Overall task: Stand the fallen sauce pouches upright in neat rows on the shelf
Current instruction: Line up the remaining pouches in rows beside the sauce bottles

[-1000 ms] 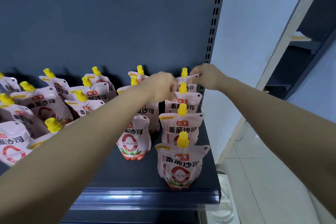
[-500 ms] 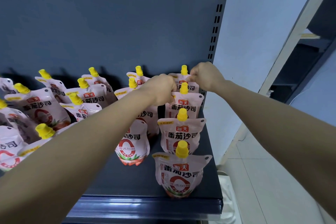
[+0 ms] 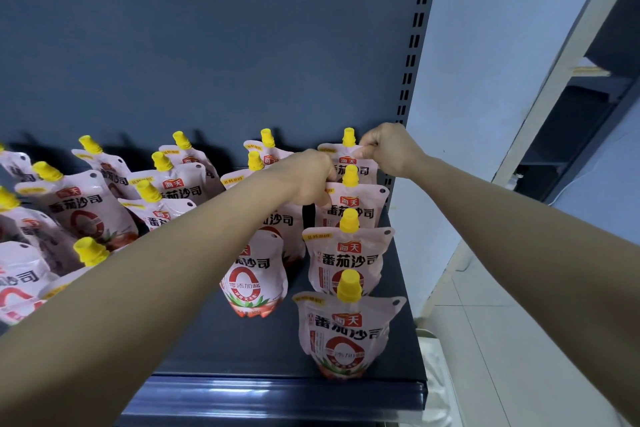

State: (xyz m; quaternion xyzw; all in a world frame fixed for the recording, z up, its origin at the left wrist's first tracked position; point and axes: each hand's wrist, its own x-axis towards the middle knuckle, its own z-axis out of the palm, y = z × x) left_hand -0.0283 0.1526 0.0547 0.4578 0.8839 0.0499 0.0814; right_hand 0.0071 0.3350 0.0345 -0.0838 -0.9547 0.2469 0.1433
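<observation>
Pink sauce pouches with yellow caps stand on a dark grey shelf (image 3: 277,388). The right column holds several upright pouches in a straight line, with the front pouch (image 3: 346,333) near the shelf lip. My right hand (image 3: 393,149) pinches the top right corner of the rear pouch (image 3: 349,158) by the back panel. My left hand (image 3: 308,180) is closed on that pouch's left edge, and its fingers also touch the second pouch (image 3: 356,204). One column to the left, another pouch (image 3: 256,281) stands upright. Further left, several pouches (image 3: 83,204) lean at odd angles.
The dark back panel (image 3: 207,45) rises behind the pouches, with a slotted upright (image 3: 414,45) at its right edge. Beyond the shelf's right end are a pale wall, a tiled floor (image 3: 502,340) and another shelving unit (image 3: 571,107). My forearms cross above the middle columns.
Both hands stay at the rear of the right column. My left hand has slipped slightly lower, toward the second pouch. The view has shifted a little.
</observation>
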